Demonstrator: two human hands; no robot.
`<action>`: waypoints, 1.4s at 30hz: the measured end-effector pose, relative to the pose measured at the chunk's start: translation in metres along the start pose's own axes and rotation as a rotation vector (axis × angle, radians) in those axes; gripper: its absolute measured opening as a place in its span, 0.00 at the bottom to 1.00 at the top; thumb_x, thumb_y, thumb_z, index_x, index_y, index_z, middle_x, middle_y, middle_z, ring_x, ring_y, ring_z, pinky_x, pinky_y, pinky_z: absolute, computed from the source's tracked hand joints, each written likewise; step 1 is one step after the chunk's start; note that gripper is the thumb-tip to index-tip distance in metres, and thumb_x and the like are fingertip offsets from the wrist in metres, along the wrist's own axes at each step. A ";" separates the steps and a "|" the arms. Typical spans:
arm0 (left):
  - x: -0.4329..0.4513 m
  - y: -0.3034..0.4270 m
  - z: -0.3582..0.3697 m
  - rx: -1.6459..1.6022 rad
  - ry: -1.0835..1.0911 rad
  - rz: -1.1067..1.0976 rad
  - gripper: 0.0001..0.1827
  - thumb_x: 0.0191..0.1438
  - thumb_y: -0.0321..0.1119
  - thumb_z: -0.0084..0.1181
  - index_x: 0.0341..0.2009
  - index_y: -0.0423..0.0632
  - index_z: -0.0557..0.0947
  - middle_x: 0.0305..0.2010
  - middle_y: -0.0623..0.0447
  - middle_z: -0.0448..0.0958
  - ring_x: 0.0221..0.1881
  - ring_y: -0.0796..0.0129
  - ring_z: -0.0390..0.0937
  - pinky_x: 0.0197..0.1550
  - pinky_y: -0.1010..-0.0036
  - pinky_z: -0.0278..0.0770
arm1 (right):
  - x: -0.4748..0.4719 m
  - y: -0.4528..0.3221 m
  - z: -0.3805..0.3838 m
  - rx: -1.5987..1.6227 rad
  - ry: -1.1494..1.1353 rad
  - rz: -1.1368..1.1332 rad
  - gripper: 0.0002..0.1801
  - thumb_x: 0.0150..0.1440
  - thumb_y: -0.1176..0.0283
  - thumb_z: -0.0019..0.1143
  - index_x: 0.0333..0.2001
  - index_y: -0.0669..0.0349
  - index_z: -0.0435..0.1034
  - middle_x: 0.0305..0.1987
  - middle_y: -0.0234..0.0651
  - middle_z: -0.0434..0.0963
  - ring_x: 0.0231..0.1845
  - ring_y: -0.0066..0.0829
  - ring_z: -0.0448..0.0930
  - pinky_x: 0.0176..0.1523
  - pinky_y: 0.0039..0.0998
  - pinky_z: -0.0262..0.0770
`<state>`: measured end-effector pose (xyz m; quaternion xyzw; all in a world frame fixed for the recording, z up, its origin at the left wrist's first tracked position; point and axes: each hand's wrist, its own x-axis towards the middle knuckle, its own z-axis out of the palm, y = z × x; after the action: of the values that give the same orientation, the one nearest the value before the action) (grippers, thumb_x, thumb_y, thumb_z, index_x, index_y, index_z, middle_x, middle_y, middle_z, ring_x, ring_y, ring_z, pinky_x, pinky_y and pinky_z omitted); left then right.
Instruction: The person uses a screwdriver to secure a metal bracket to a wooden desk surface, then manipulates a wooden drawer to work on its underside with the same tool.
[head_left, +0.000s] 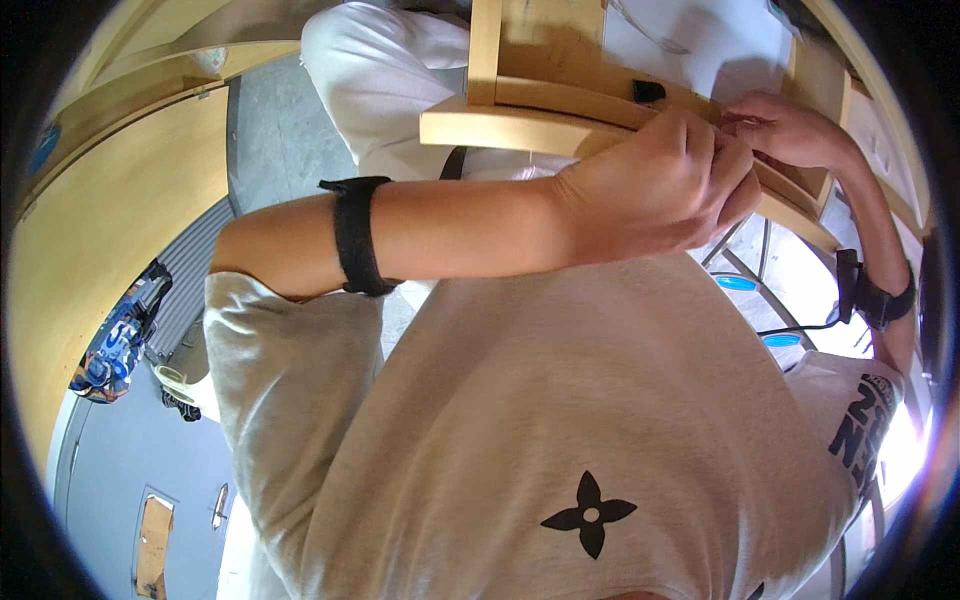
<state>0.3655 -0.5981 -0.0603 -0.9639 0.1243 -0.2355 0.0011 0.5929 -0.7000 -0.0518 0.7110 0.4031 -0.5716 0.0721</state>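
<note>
My left hand (671, 180) reaches across from the left with its fingers curled, above the front edge of a light wooden drawer-like frame (525, 129). My right hand (787, 131) comes in from the right, its bent fingertips close against those of my left hand. Whatever lies between the fingertips is hidden by the knuckles, so I cannot tell if either hand holds something. A small black object (649, 91) sits inside the wooden frame, just beyond my left hand. Behind it is a white flat surface (690, 37) with a thin pale cord (652, 34) on it.
Black straps circle my left forearm (358, 236) and right forearm (885, 304); a dark cable (799, 328) runs from the right one. Metal-framed furniture (750, 255) stands at right. A wooden panel (127, 202), patterned bag (116, 345) and grey door (112, 457) are at left.
</note>
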 end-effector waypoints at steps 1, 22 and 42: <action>0.002 -0.003 0.001 0.000 0.004 0.005 0.10 0.48 0.39 0.54 0.30 0.47 0.75 0.27 0.54 0.71 0.22 0.70 0.67 0.24 0.78 0.65 | 0.001 0.007 0.001 -0.075 0.067 -0.084 0.15 0.60 0.70 0.49 0.48 0.67 0.71 0.47 0.44 0.74 0.48 0.35 0.76 0.53 0.31 0.71; 0.003 -0.004 -0.003 0.041 -0.034 -0.012 0.12 0.46 0.38 0.54 0.37 0.49 0.77 0.32 0.57 0.71 0.28 0.71 0.70 0.28 0.78 0.65 | -0.007 -0.002 -0.005 -0.135 0.032 -0.223 0.07 0.58 0.77 0.46 0.41 0.67 0.67 0.36 0.46 0.73 0.39 0.39 0.73 0.47 0.33 0.69; -0.194 -0.027 -0.028 -0.968 -0.814 -0.683 0.20 0.42 0.32 0.65 0.41 0.47 0.72 0.36 0.50 0.73 0.39 0.51 0.75 0.40 0.63 0.74 | -0.003 -0.023 0.158 -0.089 0.234 -0.374 0.12 0.54 0.76 0.52 0.44 0.61 0.70 0.41 0.42 0.76 0.47 0.44 0.76 0.49 0.40 0.73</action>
<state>0.1929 -0.5236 -0.1221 -0.8526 -0.1040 0.2367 -0.4540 0.4586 -0.7753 -0.0938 0.6817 0.5581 -0.4703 -0.0510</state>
